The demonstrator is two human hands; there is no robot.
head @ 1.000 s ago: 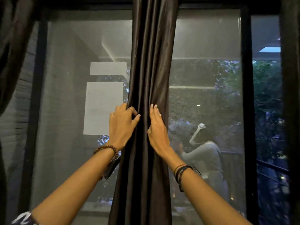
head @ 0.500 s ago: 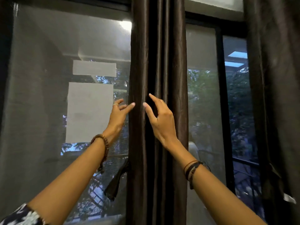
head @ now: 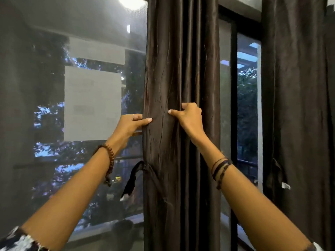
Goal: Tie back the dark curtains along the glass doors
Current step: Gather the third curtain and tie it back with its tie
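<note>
While both hands bunch the middle curtain [head: 181,87] into a column, the step in hand looks like gathering, with the knot not yet made. The curtain hangs centre frame against the glass doors [head: 54,105], between the left pane and the dark door frame [head: 233,105].

Left hand [head: 129,125]: at the curtain's left edge, thumb pressed on the front of the fabric, fingers curled round behind the edge, so it grips the fabric. Right hand [head: 188,115]: thumb on the front fold, fingers [head: 188,105] tucked into a pleat, pinching a fold. The two thumbs point at each other with a strip of crumpled fabric between them.

The tie strap [head: 132,180] dangles off the curtain's left edge, lower than both hands, its loose end hanging free. A thin band runs from it across the front of the bundle lower down; whether it already goes all the way round I cannot tell.

A second curtain [head: 299,105] hangs at far right, with what looks like its own strap [head: 277,176] at its left edge.

Next move, as I judge it: keep the bundle pinned with one hand, drop the other to the strap, bring it round the column and tie it. Risk: the satin looks slippery, so folds may spill if the grip loosens.
</note>
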